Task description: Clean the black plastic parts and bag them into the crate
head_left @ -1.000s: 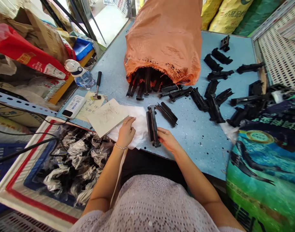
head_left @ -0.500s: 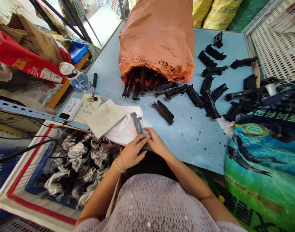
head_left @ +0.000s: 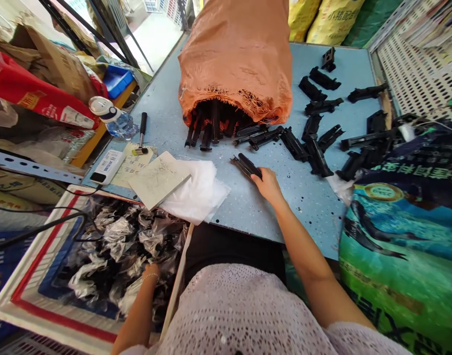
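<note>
My right hand (head_left: 269,185) is closed around the near end of a long black plastic part (head_left: 247,165) on the blue table. Down in the crate, my left hand (head_left: 151,270) is among black parts wrapped in clear plastic bags (head_left: 118,231); its fingers are hidden. A stack of clear plastic bags (head_left: 201,190) lies at the table's front edge, partly under a flat greyish plate (head_left: 157,180). More black parts stick out of the mouth of an orange woven sack (head_left: 235,64).
Loose black parts (head_left: 314,143) are scattered on the right of the table (head_left: 295,207). A hammer (head_left: 143,130), a water bottle (head_left: 117,118) and a white device (head_left: 108,166) sit at left. A green-blue sack (head_left: 388,236) stands at right; the crate's white rim (head_left: 33,261) is at lower left.
My left hand has moved from the table down into the crate, and the bagged part is gone from above the bag stack. My right hand has moved up and right onto a black part.
</note>
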`<move>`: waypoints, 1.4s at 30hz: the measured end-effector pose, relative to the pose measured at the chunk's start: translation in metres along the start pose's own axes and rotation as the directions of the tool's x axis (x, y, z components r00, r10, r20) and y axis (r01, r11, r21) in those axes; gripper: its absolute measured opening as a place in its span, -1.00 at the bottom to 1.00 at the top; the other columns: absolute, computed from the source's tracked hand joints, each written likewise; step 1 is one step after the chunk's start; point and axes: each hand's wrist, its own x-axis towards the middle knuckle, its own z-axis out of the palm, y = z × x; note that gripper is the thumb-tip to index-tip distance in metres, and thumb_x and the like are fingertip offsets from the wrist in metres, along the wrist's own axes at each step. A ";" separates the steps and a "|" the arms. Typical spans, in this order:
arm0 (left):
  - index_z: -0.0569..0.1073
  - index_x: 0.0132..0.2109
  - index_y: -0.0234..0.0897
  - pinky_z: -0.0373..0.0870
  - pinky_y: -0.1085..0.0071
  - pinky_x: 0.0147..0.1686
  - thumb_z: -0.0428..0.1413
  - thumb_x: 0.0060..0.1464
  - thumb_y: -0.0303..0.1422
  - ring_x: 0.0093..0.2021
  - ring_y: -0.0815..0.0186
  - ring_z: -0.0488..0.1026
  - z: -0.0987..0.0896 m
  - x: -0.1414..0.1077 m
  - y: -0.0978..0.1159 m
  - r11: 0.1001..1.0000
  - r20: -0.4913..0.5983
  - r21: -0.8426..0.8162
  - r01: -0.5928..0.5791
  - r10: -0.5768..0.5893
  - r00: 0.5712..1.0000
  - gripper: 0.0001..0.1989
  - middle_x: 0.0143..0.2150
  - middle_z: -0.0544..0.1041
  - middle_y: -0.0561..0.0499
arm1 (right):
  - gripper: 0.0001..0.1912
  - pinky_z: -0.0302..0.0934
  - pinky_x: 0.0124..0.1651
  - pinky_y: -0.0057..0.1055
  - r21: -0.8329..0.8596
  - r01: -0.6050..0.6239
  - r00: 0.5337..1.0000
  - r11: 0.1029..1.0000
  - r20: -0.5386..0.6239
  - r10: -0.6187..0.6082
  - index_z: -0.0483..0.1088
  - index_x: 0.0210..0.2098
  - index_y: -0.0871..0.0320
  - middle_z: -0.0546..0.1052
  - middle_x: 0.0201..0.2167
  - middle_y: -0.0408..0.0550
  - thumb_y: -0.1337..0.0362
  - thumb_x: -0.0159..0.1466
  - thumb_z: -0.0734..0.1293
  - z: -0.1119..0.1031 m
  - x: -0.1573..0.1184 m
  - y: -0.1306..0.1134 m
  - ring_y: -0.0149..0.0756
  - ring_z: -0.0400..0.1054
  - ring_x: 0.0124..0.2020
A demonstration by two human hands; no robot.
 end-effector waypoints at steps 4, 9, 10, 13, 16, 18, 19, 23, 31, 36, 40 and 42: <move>0.28 -0.68 -0.11 0.35 0.14 -0.57 0.14 -0.09 -0.01 -0.76 0.18 0.27 -0.004 0.031 0.023 0.983 0.162 -0.081 0.165 -0.150 0.975 -0.60 -0.79 0.21 0.06 | -0.64 0.22 0.20 0.10 0.192 0.086 0.990 0.978 -0.122 -0.063 0.41 0.10 0.16 0.51 0.03 0.19 0.16 0.37 0.27 0.007 -0.047 -0.010 0.05 0.33 0.10; 0.41 0.21 -0.21 0.50 0.23 -0.02 0.05 0.24 0.02 -0.10 0.23 0.56 0.017 0.119 0.132 0.756 0.077 -0.641 0.132 -0.107 0.991 -0.46 0.05 0.57 -0.18 | -0.62 0.14 0.26 0.12 0.216 0.361 0.923 0.907 -0.218 -0.316 0.33 0.20 0.06 0.44 0.17 0.19 0.19 0.41 0.26 0.028 -0.123 -0.067 0.04 0.26 0.21; 0.29 0.31 -0.18 0.48 0.25 0.02 0.06 0.25 0.01 -0.04 0.25 0.53 0.025 0.136 0.155 0.655 0.034 -0.750 0.088 -0.094 0.995 -0.40 0.14 0.51 -0.20 | -0.61 0.15 0.26 0.10 0.229 0.416 0.907 0.880 -0.178 -0.382 0.33 0.20 0.06 0.42 0.19 0.19 0.18 0.41 0.28 0.028 -0.132 -0.074 0.04 0.26 0.22; 0.24 0.34 -0.15 0.48 0.36 -0.08 0.12 0.25 -0.07 -0.13 0.32 0.50 0.040 0.168 0.202 0.466 0.020 -0.882 0.069 -0.109 0.994 -0.40 0.11 0.49 -0.15 | -0.63 0.27 0.14 -0.04 0.320 0.439 0.897 0.839 -0.109 -0.428 0.32 0.19 0.05 0.44 0.14 0.16 0.13 0.43 0.26 0.015 -0.132 -0.076 -0.02 0.32 0.15; 0.28 0.31 -0.14 0.45 0.43 -0.22 0.20 0.20 -0.14 -0.25 0.39 0.46 0.042 0.169 0.218 0.411 0.143 -0.902 0.129 0.003 0.990 -0.41 0.05 0.49 -0.09 | -0.67 0.31 -0.07 -0.18 0.249 0.370 0.918 0.895 -0.247 -0.311 0.35 0.08 0.11 0.46 -0.05 0.13 0.06 0.48 0.17 -0.012 -0.099 -0.058 -0.12 0.36 -0.09; 0.29 0.31 -0.16 0.43 0.45 -0.29 0.21 0.19 -0.14 -0.30 0.41 0.45 0.043 0.163 0.222 0.379 0.245 -0.903 0.202 0.067 0.967 -0.40 0.00 0.49 -0.08 | -0.62 0.26 -0.11 -0.21 0.075 0.398 0.899 0.914 -0.232 -0.372 0.40 -0.10 0.14 0.47 -0.19 0.10 -0.03 0.47 0.16 -0.026 -0.071 -0.047 -0.13 0.34 -0.17; 0.30 0.30 -0.17 0.43 0.45 -0.32 0.22 0.19 -0.14 -0.32 0.41 0.45 0.044 0.161 0.224 0.361 0.278 -0.903 0.234 0.074 0.958 -0.40 -0.02 0.50 -0.08 | -0.59 0.23 -0.13 -0.24 0.000 0.403 0.900 0.915 -0.183 -0.397 0.40 -0.20 0.13 0.47 -0.27 0.06 -0.04 0.47 0.14 -0.030 -0.059 -0.043 -0.14 0.33 -0.20; 0.36 0.20 -0.17 0.41 0.47 -0.38 0.25 0.15 -0.13 -0.39 0.44 0.43 0.051 0.165 0.232 0.280 0.250 -0.923 0.262 -0.080 0.965 -0.47 -0.12 0.51 -0.03 | -0.47 0.11 -0.27 -0.32 -0.083 0.308 0.947 0.948 -0.066 -0.314 0.38 -0.38 0.11 0.43 -0.46 -0.04 -0.02 0.52 0.02 -0.029 -0.050 -0.046 -0.23 0.28 -0.36; 0.33 0.26 -0.13 0.52 0.27 -0.10 0.11 0.22 -0.09 -0.13 0.23 0.54 0.058 0.181 0.206 0.466 0.189 -0.847 0.257 -0.188 0.964 -0.48 0.00 0.52 -0.09 | -0.48 0.16 -0.26 -0.32 0.109 0.568 0.780 0.816 0.245 -0.576 0.42 -0.40 0.09 0.45 -0.47 -0.03 0.01 0.52 0.05 -0.019 -0.104 -0.041 -0.24 0.28 -0.39; 0.06 0.48 -0.21 0.01 -0.34 0.33 0.09 0.20 -0.28 0.41 -0.22 0.11 0.087 0.171 0.198 0.963 -0.036 -0.267 0.028 -0.039 0.999 -0.24 0.44 0.15 -0.35 | -0.66 0.15 0.10 -0.03 -0.272 0.033 0.946 0.962 -0.302 -0.118 0.44 0.00 0.21 0.51 -0.04 0.26 0.29 0.47 0.08 -0.081 0.004 0.026 0.00 0.33 0.03; 0.08 0.48 -0.17 -0.04 -0.46 0.29 0.10 0.23 -0.23 0.47 -0.32 -0.07 0.088 0.162 0.203 0.990 -0.064 -0.140 -0.020 0.011 0.998 -0.27 0.52 -0.03 -0.35 | -0.62 0.09 0.16 0.16 -0.181 -0.442 0.843 0.879 -0.420 0.337 0.37 0.12 0.41 0.46 0.07 0.51 0.38 0.40 0.14 -0.128 0.051 0.083 0.19 0.29 0.17; 0.13 0.46 -0.12 -0.03 -0.38 0.34 0.08 0.27 -0.17 0.48 -0.23 -0.04 0.081 0.163 0.209 0.976 -0.124 -0.197 -0.094 0.070 0.990 -0.33 0.49 0.04 -0.30 | -0.65 0.15 0.15 0.08 0.035 -0.430 0.841 0.902 -0.349 0.414 0.41 0.05 0.37 0.52 -0.01 0.41 0.29 0.39 0.18 -0.131 0.037 0.089 0.13 0.35 0.11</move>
